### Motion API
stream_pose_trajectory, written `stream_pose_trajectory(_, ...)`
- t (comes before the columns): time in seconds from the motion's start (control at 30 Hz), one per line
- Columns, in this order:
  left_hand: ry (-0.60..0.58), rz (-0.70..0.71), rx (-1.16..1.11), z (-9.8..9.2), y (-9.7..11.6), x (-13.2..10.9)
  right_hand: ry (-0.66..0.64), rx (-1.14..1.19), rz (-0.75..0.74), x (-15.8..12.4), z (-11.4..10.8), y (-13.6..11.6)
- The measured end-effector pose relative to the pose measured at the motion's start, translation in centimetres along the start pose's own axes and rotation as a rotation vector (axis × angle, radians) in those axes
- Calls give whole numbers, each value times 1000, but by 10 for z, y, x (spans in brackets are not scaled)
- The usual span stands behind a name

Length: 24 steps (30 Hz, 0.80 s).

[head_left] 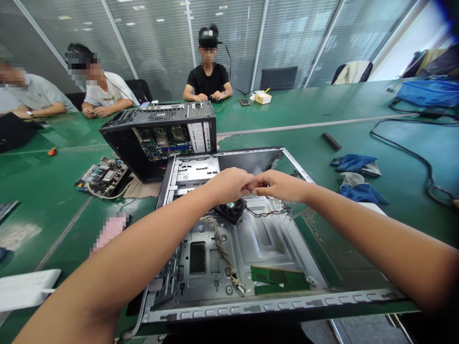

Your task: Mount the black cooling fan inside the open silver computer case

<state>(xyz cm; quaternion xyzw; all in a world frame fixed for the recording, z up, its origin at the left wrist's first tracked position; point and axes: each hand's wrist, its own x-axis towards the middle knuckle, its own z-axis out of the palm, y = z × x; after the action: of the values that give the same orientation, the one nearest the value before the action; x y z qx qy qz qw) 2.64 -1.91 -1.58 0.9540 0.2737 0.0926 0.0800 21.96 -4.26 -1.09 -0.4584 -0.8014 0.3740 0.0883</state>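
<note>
An open computer case [265, 234] lies on its side in front of me. Above its interior, my left hand [231, 184] and my right hand [278, 185] meet fingertip to fingertip, both pinched closed. Whatever is between their fingers is too small and hidden to name. Just below them sits a black cooling fan [230, 211], partly covered by my left hand. Thin twisted wires [267, 213] run to the right from near the fan. A braided power cable [223, 246] trails toward the near side, by some green circuit strips [279, 279].
Behind stands another open computer case [158, 129], with a motherboard [105, 177] at its left. Blue gloves [355, 163], a dark bar [330, 141] and a black cable [405, 142] lie to the right. Several people sit across the green table [272, 114].
</note>
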Motion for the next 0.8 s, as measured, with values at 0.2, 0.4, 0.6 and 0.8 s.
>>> stream_pose_trajectory(0.2,-25,-30,76,-1,5,1,71,-73,8,2,2,7)
stream_pose_trajectory(0.4,-32,-58,-40,0,3,1,105,-198,-85,2,3,5)
stream_pose_trajectory(0.6,17,-140,-127,2,0,0,149,-178,-57,2,5,8)
stream_pose_trajectory(0.8,7,-112,-23,2,1,1,112,-187,-22,3,4,11)
